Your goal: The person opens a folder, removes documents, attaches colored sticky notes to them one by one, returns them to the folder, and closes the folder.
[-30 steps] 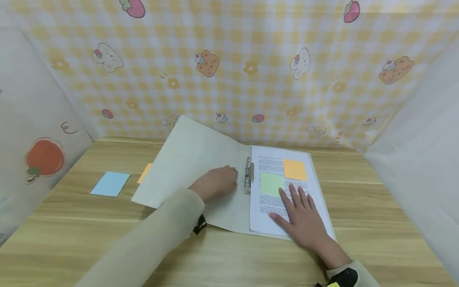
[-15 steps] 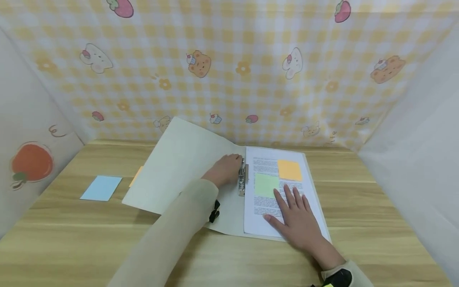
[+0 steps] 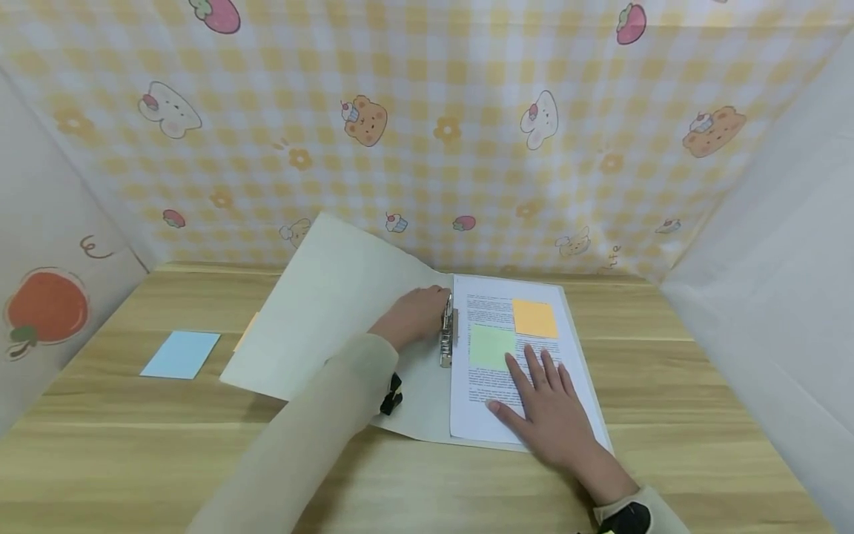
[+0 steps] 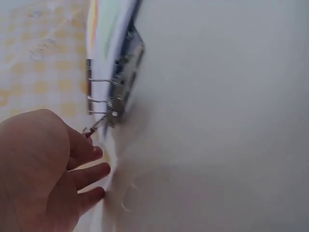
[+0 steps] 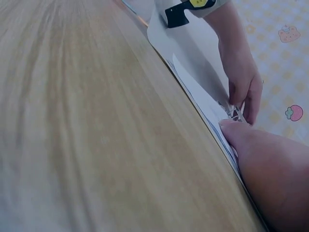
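Observation:
A pale file folder (image 3: 333,297) lies spread on the table, its left cover tilted up. At its spine sits a metal ring clip (image 3: 446,341); in the left wrist view the clip (image 4: 116,92) has several thin rings passing through the paper's edge. My left hand (image 3: 415,315) pinches the clip's lever end at the top, the other fingers loosely bent. Printed sheets (image 3: 490,415) fill the right side, bearing a green sticky note (image 3: 491,346) and an orange sticky note (image 3: 536,319). My right hand (image 3: 550,415) rests flat on the sheets with fingers spread.
A blue sticky note (image 3: 180,354) lies on the wooden table (image 3: 133,445) at the left. Another orange note (image 3: 246,331) peeks from behind the raised cover. A checked cloth (image 3: 427,148) hangs at the back, with white side panels (image 3: 767,259).
My left hand has moved from the inner cover toward the spine and up to the top of the clip. The right hand keeps its place on the sheets. The head view has shifted slightly.

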`<state>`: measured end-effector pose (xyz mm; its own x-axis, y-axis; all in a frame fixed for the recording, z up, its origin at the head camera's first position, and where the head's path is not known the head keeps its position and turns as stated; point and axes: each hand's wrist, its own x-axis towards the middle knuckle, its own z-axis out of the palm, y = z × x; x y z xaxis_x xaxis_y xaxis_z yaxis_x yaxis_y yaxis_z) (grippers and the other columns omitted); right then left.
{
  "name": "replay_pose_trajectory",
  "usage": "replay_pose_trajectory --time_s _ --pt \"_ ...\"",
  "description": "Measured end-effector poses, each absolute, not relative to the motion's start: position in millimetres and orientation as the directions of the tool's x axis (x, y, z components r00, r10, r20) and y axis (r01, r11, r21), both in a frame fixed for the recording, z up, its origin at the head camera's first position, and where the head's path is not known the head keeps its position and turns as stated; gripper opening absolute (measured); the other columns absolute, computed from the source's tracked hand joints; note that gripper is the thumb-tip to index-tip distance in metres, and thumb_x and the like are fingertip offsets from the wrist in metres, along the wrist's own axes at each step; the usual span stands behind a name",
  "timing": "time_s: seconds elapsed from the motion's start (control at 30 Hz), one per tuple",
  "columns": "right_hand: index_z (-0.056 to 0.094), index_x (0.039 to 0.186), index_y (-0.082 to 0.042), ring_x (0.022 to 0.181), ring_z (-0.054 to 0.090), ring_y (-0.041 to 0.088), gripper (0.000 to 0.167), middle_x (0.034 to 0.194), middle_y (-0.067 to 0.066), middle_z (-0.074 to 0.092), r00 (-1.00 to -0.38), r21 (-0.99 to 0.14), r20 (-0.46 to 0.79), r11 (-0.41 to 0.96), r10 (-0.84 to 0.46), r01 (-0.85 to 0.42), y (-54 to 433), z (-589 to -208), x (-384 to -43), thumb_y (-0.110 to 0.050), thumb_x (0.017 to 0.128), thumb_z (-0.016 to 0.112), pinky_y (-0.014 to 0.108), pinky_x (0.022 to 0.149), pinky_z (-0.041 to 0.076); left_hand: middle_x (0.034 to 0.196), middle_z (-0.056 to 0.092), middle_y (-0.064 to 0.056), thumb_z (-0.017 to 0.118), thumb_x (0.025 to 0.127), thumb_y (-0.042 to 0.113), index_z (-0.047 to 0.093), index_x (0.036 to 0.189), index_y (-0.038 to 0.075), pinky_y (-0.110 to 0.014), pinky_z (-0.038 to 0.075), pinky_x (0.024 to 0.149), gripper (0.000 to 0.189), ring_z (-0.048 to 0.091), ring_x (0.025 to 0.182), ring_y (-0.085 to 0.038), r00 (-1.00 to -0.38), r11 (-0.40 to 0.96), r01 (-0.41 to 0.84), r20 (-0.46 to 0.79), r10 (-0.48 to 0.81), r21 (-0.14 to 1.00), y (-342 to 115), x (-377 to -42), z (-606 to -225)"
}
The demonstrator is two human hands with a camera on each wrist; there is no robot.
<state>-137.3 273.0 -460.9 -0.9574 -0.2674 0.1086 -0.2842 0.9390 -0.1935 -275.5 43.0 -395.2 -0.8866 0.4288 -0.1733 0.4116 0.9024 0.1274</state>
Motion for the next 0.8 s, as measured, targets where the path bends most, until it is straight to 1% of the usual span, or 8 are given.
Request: replay_pose_trajectory --time_s 0.23,0.47,0.6,0.7,0.77,0.8 --pt "0.033 0.159 -0.017 0.156 0.015 0.046 0.080 0.169 0.017 0.020 -0.957 -0.185 0.116 0.940 -0.268 -0.286 273 -463 -138 -0.067 0.097 0.046 0.067 0.122 0.014 0.161 0.042 -0.011 0.045 0.108 0.016 0.032 0.157 0.004 -0.036 0.041 0.118 0.052 0.045 0.146 -0.024 -0.877 0.888 0.453 -0.137 0.460 0.080 40 -260 -380" --pt "0.033 0.159 -0.018 0.156 0.014 0.046 0.081 0.169 0.017 0.020 -0.957 -0.192 0.109 0.939 -0.268 -0.285 273 -462 -138 -0.067 0.097 0.046 0.067 0.123 0.013 0.161 0.042 -0.011 0.050 0.106 0.015 0.034 0.157 0.005 -0.035 0.046 0.113 0.054 0.049 0.143 -0.025 -0.854 0.860 0.511 -0.110 0.508 0.006 32 -232 -369" --pt "0.033 0.159 -0.017 0.156 0.014 0.046 0.081 0.169 0.017 0.020 -0.957 -0.192 0.109 0.939 -0.270 -0.287 273 -462 -138 -0.067 0.097 0.046 0.067 0.123 0.014 0.156 0.048 -0.010 0.051 0.106 0.017 0.041 0.154 0.006 -0.036 0.049 0.110 0.050 0.055 0.138 -0.024 -0.843 0.847 0.531 -0.097 0.529 0.001 30 -217 -366" --pt "0.033 0.159 -0.016 0.156 0.015 0.047 0.081 0.169 0.018 0.020 -0.955 -0.187 0.114 0.938 -0.273 -0.291 273 -462 -138 -0.067 0.097 0.046 0.068 0.122 0.014 0.150 0.056 -0.008 0.053 0.105 0.019 0.050 0.148 0.008 -0.037 0.052 0.107 0.045 0.061 0.132 -0.023 -0.831 0.835 0.549 -0.087 0.549 0.021 30 -207 -366" --pt "0.033 0.159 -0.016 0.155 0.015 0.047 0.081 0.169 0.018 0.020 -0.954 -0.187 0.115 0.937 -0.276 -0.294 273 -462 -138 -0.067 0.097 0.046 0.068 0.122 0.014 0.148 0.059 -0.006 0.054 0.105 0.020 0.054 0.146 0.010 -0.036 0.054 0.104 0.043 0.064 0.128 -0.021 -0.826 0.829 0.558 -0.079 0.558 0.027 31 -202 -368" --pt "0.034 0.159 -0.016 0.155 0.015 0.047 0.081 0.168 0.018 0.020 -0.954 -0.187 0.117 0.937 -0.278 -0.296 273 -462 -138 -0.067 0.097 0.046 0.068 0.122 0.014 0.146 0.060 -0.005 0.055 0.104 0.020 0.055 0.145 0.010 -0.034 0.055 0.101 0.042 0.066 0.123 -0.020 -0.823 0.826 0.563 -0.074 0.563 0.030 30 -201 -369"
